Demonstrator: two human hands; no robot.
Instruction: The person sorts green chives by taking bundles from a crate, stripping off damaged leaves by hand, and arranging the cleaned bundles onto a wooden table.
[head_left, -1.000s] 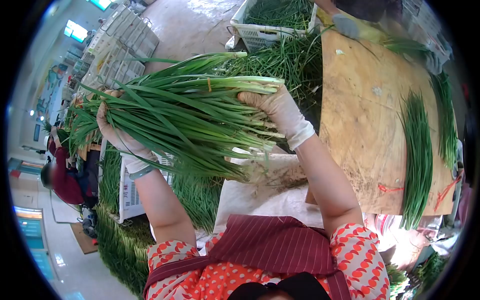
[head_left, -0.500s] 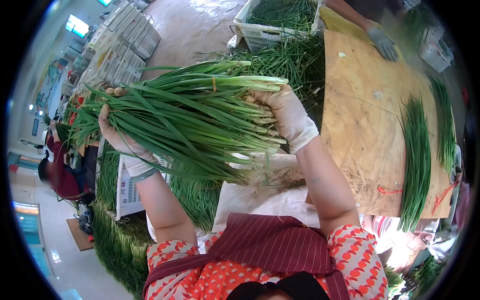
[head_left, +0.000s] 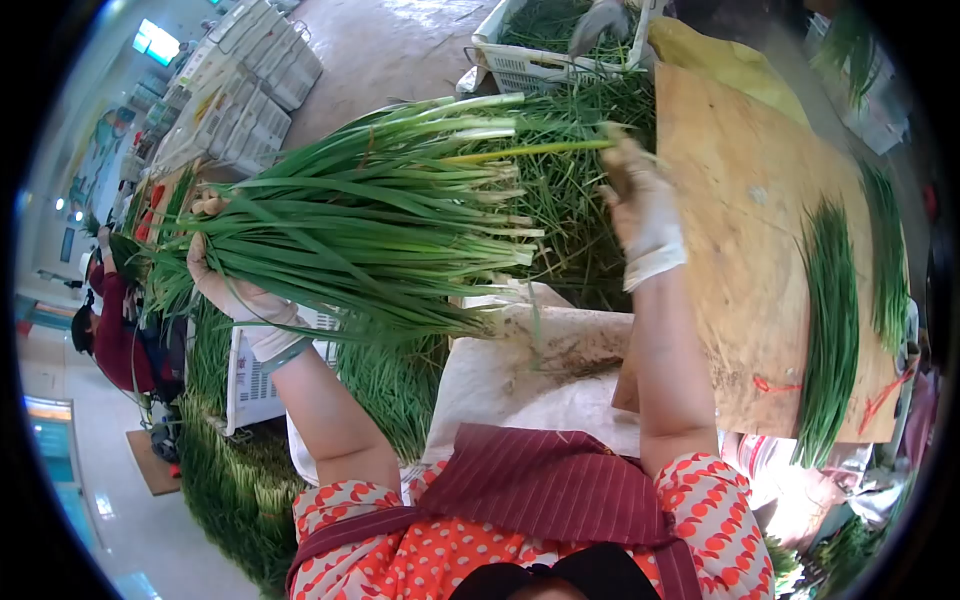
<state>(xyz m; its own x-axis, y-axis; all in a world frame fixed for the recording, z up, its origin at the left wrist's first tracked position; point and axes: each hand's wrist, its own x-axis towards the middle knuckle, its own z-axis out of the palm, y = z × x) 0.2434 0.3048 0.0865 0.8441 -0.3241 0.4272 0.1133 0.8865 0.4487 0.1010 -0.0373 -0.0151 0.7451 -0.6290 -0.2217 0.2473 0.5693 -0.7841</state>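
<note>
My left hand [head_left: 238, 295], in a pale glove, is wrapped round the leafy end of a large bunch of Chinese chives [head_left: 380, 215]. The bunch lies sideways in the air, its pale root ends pointing right. My right hand [head_left: 643, 205], also gloved and slightly blurred, is to the right of the root ends. Its fingers pinch the end of a yellow chive leaf [head_left: 545, 150], which stretches back to the bunch. Below hangs a white cloth [head_left: 530, 385], soiled with brown dirt, over my lap.
A heap of loose chives [head_left: 580, 190] lies beyond my hands, near a white crate [head_left: 530, 68] with a co-worker's gloved hand [head_left: 598, 28] over it. Right, a wooden board [head_left: 740, 250] bears chive bundles [head_left: 828, 330]. Stacked crates [head_left: 225, 110] and another person [head_left: 125, 335] are left.
My right hand has moved right, off the root ends, drawing out a yellow leaf. The bunch has shifted slightly left in my left hand. The co-worker's hand has moved from the board to the crate.
</note>
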